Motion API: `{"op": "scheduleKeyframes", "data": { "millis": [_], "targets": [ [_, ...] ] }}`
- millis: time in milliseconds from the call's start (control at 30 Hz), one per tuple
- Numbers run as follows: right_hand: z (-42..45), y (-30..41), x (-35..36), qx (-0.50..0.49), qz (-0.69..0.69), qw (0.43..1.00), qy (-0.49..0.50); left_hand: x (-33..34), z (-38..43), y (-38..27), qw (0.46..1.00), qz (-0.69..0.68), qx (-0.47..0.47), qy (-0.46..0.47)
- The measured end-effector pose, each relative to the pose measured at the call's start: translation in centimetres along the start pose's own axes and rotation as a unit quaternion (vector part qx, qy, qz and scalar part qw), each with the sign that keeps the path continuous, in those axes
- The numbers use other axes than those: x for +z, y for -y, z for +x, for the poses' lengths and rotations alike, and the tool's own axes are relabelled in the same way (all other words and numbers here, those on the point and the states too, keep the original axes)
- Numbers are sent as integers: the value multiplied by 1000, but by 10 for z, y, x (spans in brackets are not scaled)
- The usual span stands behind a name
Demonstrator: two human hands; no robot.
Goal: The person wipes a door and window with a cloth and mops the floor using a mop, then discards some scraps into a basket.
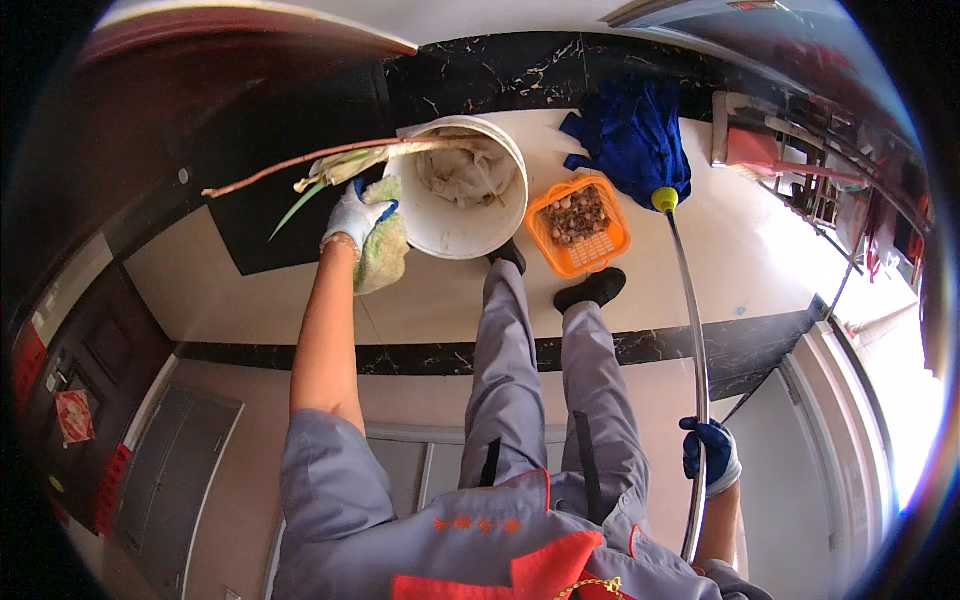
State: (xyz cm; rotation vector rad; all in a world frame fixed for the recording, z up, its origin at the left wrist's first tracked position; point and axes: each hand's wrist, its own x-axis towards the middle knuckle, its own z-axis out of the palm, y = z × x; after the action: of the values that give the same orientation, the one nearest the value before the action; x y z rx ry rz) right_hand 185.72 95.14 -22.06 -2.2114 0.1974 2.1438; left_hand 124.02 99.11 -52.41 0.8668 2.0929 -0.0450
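Note:
My left hand [358,215], in a white and blue work glove, grips a fluffy pale green and cream cloth [384,247] beside a white plastic bucket [457,232]. The bucket is tilted, with crumpled translucent plastic [469,176] inside; a long brown stick [300,161] and dried leafy stalks [349,163] stick out over its rim. My right hand [711,452], gloved alike, is closed around the metal handle of a mop [694,322]. The mop's blue cloth head [637,142] rests on the floor, joined by a yellow collar.
An orange plastic basket [619,251] holding small brownish round things stands near my feet. A black mat [277,232] lies at the left, by dark doors. A rack with hanging items [832,172] and a pink-red dustpan-like object [754,147] are at the right.

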Motion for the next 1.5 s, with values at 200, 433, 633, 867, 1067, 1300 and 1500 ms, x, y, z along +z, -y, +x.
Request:
{"op": "scheduleKeyframes", "data": {
  "millis": [200,433,633,867,1067,1300,1500],
  "targets": [
    [1,0,5,-13,6,1000,-2,18,46,-26,967,254,-33,17],
    [5,-9,1,-30,14,999,9,-7,84,-63,956,288,38,-33],
    [4,-8,5,-28,30,999,9,-61,137,-115,939,331,77,-57],
    [6,-14,1,-56,11,998,21,-93,130,-171,957,252,76,-120],
    [7,-9,2,-33,29,999,5,-106,58,-139,953,-116,191,-205],
    [10,-14,-8,-21,39,999,15,-112,21,-202,867,-214,187,-409],
    [15,-16,-16,-13,32,999,21,-114,8,-218,891,-77,214,-394]
  ]
}}
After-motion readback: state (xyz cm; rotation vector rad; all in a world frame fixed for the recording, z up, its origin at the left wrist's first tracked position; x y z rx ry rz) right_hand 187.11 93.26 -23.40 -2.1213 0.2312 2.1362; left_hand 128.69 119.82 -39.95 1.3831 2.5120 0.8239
